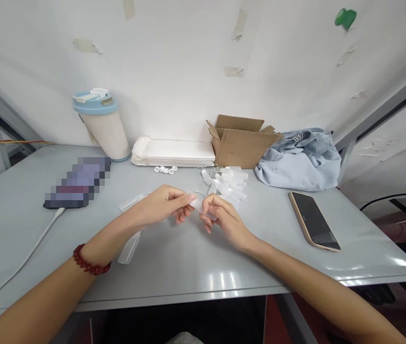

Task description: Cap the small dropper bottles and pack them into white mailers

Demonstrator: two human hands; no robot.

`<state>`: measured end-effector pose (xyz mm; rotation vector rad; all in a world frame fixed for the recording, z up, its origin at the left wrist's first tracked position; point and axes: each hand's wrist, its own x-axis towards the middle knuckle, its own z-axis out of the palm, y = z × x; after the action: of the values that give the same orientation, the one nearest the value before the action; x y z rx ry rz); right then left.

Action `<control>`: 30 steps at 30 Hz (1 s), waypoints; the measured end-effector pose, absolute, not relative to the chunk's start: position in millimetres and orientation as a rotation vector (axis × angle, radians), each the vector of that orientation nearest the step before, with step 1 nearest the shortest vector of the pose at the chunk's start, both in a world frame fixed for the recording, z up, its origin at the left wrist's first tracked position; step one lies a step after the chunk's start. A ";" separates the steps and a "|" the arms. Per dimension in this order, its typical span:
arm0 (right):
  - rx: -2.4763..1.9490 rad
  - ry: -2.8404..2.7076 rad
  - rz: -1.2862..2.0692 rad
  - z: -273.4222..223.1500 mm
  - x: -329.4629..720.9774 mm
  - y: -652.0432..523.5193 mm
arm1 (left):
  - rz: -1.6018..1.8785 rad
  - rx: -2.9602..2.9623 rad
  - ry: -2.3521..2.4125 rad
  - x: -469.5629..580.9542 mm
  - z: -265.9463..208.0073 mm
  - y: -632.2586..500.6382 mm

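Observation:
Near the middle of the table, both hands meet on one small translucent plastic tube (198, 206). My left hand (167, 202) pinches its whitish end between thumb and fingers. Around the body of the tube, my right hand (226, 219) has its fingers curled, which hides much of it. Just behind the right hand lies a heap of similar translucent tubes (229, 181), some with thin wire-like strands. More tubes (129, 249) rest beside and partly behind my left wrist. Several small white caps (166, 170) lie farther back.
A stack of white envelopes (174, 152) and an open cardboard box (243, 148) stand along the wall, with a beige cup (105, 131) left of them. Bluish cloth (299, 160) lies right, behind a phone (315, 222). A blurred device (79, 184) with a cable (34, 251) is left.

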<state>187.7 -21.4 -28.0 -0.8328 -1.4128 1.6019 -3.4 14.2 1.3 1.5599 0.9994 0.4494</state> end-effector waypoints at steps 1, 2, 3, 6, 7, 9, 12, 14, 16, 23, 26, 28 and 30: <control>-0.822 -1.384 1.627 -28.0 187.6 -21.2 | 0.451 1.581 1.000 -3.1 1.9 14.0; -0.811 -1.351 1.656 -27.9 187.6 -20.7 | 0.451 1.605 1.006 -2.9 3.0 13.6; -0.804 -1.313 1.689 -27.8 187.7 -20.2 | 0.447 1.631 1.016 -2.6 4.3 12.9; -0.810 -1.195 1.796 -27.2 188.7 -17.9 | 0.453 1.707 1.020 -2.0 7.8 10.1; -0.820 -1.158 1.829 -26.9 189.2 -17.0 | 0.465 1.722 1.017 -1.7 8.3 9.2; -0.832 -1.093 1.886 -26.3 190.2 -15.4 | 0.495 1.730 1.013 -0.8 8.4 7.9; -0.830 -1.040 1.926 -25.7 191.2 -13.7 | 0.515 1.704 1.035 0.9 7.3 7.7; -0.833 -1.040 1.926 -25.4 191.2 -13.3 | 0.490 1.680 1.059 1.8 5.9 8.4; -0.840 -1.054 1.924 -25.3 191.0 -13.3 | 0.454 1.670 1.065 2.3 4.1 9.2; -0.857 -1.133 1.843 -28.1 191.0 -12.9 | 0.490 1.703 1.064 2.5 4.0 8.3; -0.905 -1.250 1.725 -30.3 190.8 -12.1 | 0.546 1.646 1.112 2.6 4.3 8.5; -0.938 -1.344 1.637 -31.6 190.3 -11.8 | 0.568 1.621 1.116 2.2 3.6 9.3; -0.967 -1.432 1.555 -32.5 189.9 -11.8 | 0.567 1.633 1.108 1.4 3.6 10.1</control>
<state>189.9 -11.8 -32.5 -0.9674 -1.4320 1.5549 1.4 10.1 3.6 1.6333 1.1080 0.5671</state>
